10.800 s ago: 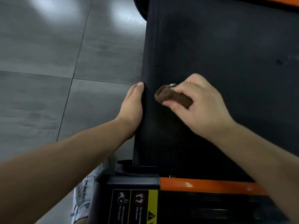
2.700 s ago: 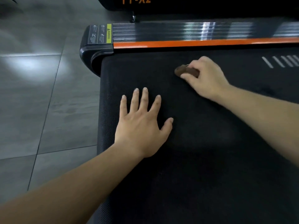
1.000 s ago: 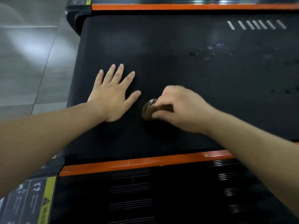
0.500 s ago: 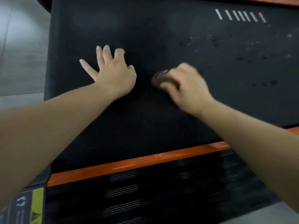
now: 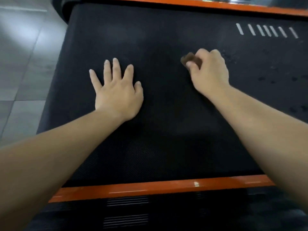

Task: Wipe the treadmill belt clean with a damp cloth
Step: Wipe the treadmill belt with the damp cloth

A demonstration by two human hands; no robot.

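The right hand [image 5: 210, 72] pinches the wadded brown cloth [image 5: 190, 59] in curled fingers and thumb, against the treadmill belt [image 5: 166, 139] below and left of the white stripes [image 5: 266, 31]. A good stroke would bear down evenly and sweep toward the dark spots [image 5: 230, 57] under those stripes. The left hand [image 5: 116, 90] lies flat, fingers spread, well left of the stripes, and nothing seems to block the cloth's path.

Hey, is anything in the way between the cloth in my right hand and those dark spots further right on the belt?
Nothing visible. Only bare belt lies between the cloth in the right hand and the dark spots. The left hand rests flat on the opposite side, clear of that path.
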